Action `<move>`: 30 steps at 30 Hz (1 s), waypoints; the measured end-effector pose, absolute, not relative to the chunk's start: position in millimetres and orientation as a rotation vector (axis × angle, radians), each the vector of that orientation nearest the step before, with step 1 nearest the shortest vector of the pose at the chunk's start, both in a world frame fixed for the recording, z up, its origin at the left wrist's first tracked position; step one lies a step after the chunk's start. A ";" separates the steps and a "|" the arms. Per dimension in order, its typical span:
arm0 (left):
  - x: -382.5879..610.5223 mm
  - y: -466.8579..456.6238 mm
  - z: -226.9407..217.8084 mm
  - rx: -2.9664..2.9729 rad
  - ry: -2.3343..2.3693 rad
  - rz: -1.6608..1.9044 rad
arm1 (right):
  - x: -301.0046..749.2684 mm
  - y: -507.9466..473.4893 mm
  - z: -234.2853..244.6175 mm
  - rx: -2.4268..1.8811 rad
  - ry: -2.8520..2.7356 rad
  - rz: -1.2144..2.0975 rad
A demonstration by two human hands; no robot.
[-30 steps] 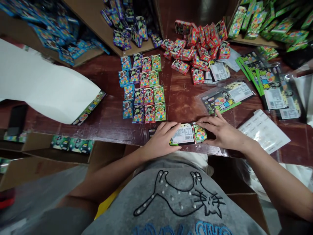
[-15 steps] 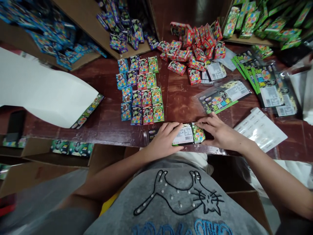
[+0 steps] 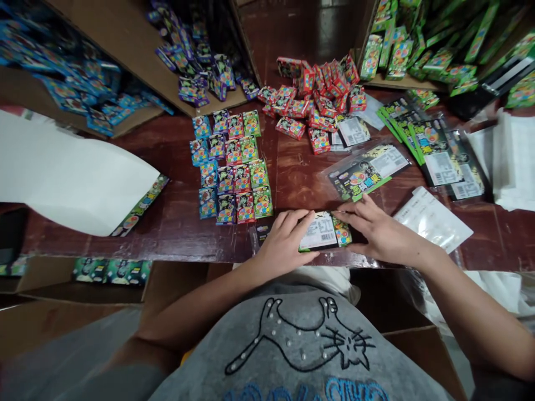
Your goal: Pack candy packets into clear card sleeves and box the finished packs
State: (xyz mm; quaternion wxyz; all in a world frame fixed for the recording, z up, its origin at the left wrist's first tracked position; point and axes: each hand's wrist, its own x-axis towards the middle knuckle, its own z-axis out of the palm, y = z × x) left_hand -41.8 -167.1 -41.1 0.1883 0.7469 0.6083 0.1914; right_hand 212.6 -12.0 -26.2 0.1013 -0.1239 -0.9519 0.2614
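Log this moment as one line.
left hand: on black packet | right hand: at green box, packet's right end | beyond: rows of small boxes, pile of red boxes

Packing workshop, cartons [image 3: 121, 36] of small boxes [image 3: 400, 53] along a table [image 3: 288, 172]

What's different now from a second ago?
The right hand seems to have nudged the green box left toward the packet: less of it shows. Nothing was let go. The left hand stays on the packet; the rows of little boxes and red pile stayed put.
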 end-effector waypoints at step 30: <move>-56.0 -52.9 -42.3 1.273 1.304 0.960 | 178.4 -46.0 -49.8 -1.207 -1.508 1.344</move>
